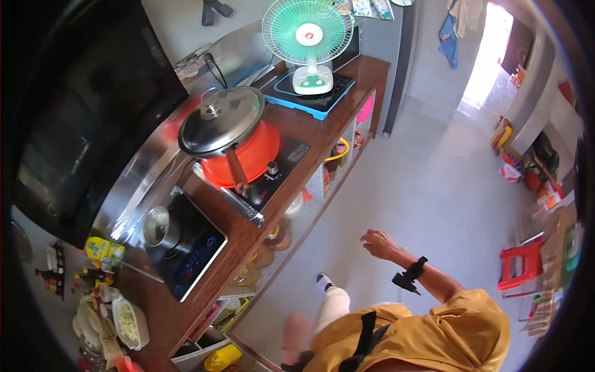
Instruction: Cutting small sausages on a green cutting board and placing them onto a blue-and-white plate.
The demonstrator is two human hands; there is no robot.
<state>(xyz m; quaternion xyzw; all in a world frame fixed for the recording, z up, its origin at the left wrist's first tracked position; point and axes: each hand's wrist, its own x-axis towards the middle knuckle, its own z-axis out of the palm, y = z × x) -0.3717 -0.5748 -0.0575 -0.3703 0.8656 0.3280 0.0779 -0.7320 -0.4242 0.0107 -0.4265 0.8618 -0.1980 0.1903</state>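
My right hand (379, 244) hangs over the grey floor with loosely bent fingers and nothing in it; a black strap device circles that forearm. A blur beside my leg at the bottom is my left hand (295, 328), too smeared to show its fingers or whether it holds anything. On the brown counter, left of both hands, a red pot (265, 144) with a metal lid (223, 122) and brown handle stands on a black cooktop (297, 156). A small metal pot (160, 228) sits on another cooktop (207, 249) nearer the left end.
A green-and-white fan (314, 80) stands on a blue-edged cooktop (318, 110). A white tub (142, 337) of chopped pale food and bottles crowd the counter's lower left end. Shelves below hold jars. A red stool (520, 265) and bagged goods line the right side; a bright doorway (488, 56) lies beyond.
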